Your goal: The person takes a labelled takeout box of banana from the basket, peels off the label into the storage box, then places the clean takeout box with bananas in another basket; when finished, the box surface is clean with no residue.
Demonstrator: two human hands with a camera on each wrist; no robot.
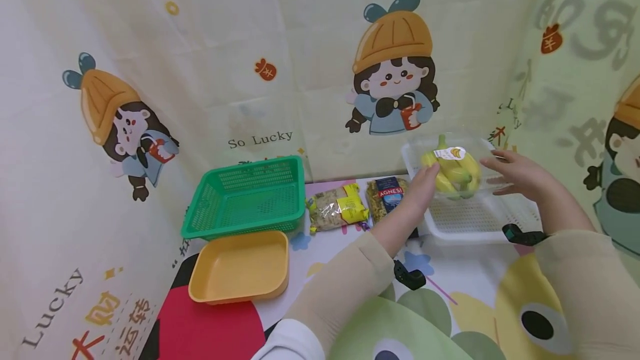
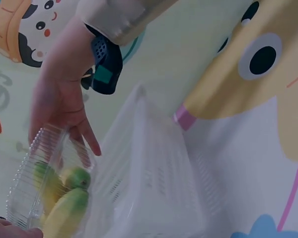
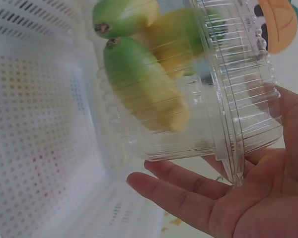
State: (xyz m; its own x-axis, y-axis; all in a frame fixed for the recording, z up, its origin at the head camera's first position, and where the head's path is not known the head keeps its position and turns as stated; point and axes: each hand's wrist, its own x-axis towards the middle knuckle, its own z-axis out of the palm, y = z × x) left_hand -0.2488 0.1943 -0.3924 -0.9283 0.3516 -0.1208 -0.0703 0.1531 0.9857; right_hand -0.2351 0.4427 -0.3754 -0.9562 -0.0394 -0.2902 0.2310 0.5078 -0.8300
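Note:
A clear plastic box of bananas [image 1: 452, 174], with a white label on top, is held tilted over the white perforated basket [image 1: 465, 232]. My left hand [image 1: 421, 189] grips the box's left side, thumb at the upper edge; its fingers are mostly hidden. On the opposite side, my right hand [image 1: 522, 178] holds the box's edge. The right wrist view shows its fingers [image 3: 184, 198] stretched along the underside and the thumb seen through the clear plastic. Green-tipped yellow bananas [image 3: 144, 84] show through the box wall there.
Left of the white basket lie a pasta bag labelled AGNESI [image 1: 387, 196] and a yellow-and-clear food bag [image 1: 337, 207]. Further left stand a green perforated basket [image 1: 245, 204] and, in front of it, a yellow tray [image 1: 240, 268]. A printed curtain [image 1: 320, 99] hangs behind the table.

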